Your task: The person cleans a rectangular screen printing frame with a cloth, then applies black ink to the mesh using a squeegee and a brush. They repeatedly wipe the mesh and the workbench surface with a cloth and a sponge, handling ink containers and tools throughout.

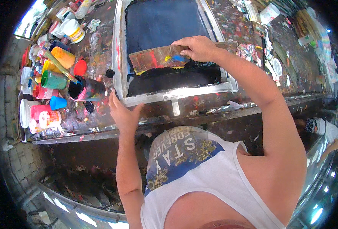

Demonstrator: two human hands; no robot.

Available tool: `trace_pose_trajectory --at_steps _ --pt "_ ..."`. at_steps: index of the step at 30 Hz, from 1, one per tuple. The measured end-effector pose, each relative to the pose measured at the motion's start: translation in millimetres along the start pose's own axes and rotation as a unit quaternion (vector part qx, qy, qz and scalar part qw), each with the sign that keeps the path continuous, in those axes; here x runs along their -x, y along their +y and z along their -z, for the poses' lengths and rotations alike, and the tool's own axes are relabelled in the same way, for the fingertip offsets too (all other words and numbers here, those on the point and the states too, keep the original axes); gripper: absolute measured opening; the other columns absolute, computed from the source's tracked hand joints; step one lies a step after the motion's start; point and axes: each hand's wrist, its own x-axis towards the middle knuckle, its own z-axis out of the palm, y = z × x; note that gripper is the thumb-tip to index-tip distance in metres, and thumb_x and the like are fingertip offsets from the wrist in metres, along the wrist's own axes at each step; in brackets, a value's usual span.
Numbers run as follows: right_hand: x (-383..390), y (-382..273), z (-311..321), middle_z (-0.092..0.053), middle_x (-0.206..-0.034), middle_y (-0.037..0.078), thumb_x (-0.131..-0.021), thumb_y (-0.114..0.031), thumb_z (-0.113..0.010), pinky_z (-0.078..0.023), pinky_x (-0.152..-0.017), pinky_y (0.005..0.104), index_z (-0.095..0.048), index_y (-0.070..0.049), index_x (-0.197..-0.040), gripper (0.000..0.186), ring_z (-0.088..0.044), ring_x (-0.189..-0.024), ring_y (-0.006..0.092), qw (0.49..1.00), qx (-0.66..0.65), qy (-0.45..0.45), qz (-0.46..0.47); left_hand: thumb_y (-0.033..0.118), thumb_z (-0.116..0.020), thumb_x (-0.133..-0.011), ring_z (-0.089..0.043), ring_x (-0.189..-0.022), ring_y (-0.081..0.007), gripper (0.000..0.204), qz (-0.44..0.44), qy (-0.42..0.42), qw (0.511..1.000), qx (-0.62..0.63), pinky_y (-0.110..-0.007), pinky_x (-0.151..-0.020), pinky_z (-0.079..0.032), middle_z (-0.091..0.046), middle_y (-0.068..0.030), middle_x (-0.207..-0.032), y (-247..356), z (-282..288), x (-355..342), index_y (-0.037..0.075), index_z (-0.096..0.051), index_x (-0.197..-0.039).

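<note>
Right hand (199,49) on crosswise board (174,61)

- dark, paint-stained worktable (100,44), spanning left to right;
- grey block paving (22,168) along the left;
- bright white glare (29,21) at far left;
- white lights (316,216) at near right

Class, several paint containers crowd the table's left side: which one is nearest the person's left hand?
The black-smeared pink cylindrical container, with a wooden stick slanting into its black paint; the others all sit farther from the bare left hand.
</note>
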Motion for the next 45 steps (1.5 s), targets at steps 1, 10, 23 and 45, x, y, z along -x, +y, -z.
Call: trace_pose_trajectory --at_steps 1,10,23,45 --pt "1.8 1.0 -1.9 -0.08 -0.13 0.01 -0.099 -0.023 -0.077 -0.06 -0.098 0.0545 -0.071 -0.026 -0.146 0.047 -0.076 -0.117 0.038 1.0 -0.014 -0.018 -0.014 0.032 -0.106 -0.068 -0.046 -0.152 -0.0487 0.129 0.0 0.002 1.0 -0.005 -0.057 -0.122 -0.042 -0.045 -0.0301 -0.166 0.7 -0.4 0.6 -0.002 -0.033 -0.168" --pt "32.4 -23.2 -9.0 -0.081 -0.122 0.014 -0.1 -0.026 -0.076 -0.06 -0.097 0.0553 -0.07 -0.023 -0.146 0.046 -0.076 -0.115 0.0411 0.994 -0.061 -0.077 -0.041 0.03 -0.106 -0.067 -0.045 -0.153 -0.0482 0.13 -0.009 0.018 1.0 -0.005 -0.057 -0.121 -0.043 -0.045 -0.0299 -0.166 2.4 -4.1 1.6 -0.002 -0.032 -0.169" --pt "-4.5 26.1 -10.8 -0.08 -0.121 0.007 -0.103 -0.012 -0.075 -0.057 -0.098 0.0397 -0.072 -0.002 -0.141 0.039 -0.072 -0.111 0.0174 0.9 -0.402 -0.164 -0.039 0.037 -0.106 -0.065 -0.042 -0.155 -0.0479 0.135 -0.034 0.049 0.997 -0.057 -0.062 -0.124 -0.036 -0.042 -0.0275 -0.17 13.7 7.7 0.7 0.007 -0.031 -0.173" --pt "-259.0 -269.7 91.1 -0.078 -0.122 0.003 -0.112 -0.013 -0.066 -0.057 -0.091 0.0305 -0.068 -0.001 -0.143 0.034 -0.072 -0.105 0.0116 0.708 -0.623 0.204 0.264 -0.003 -0.062 -0.085 -0.059 -0.134 -0.0428 0.078 -0.328 0.362 0.834 -0.256 -0.058 -0.123 -0.038 -0.066 -0.0212 -0.137 -1.4 306.0 -217.6 0.014 -0.057 -0.16"
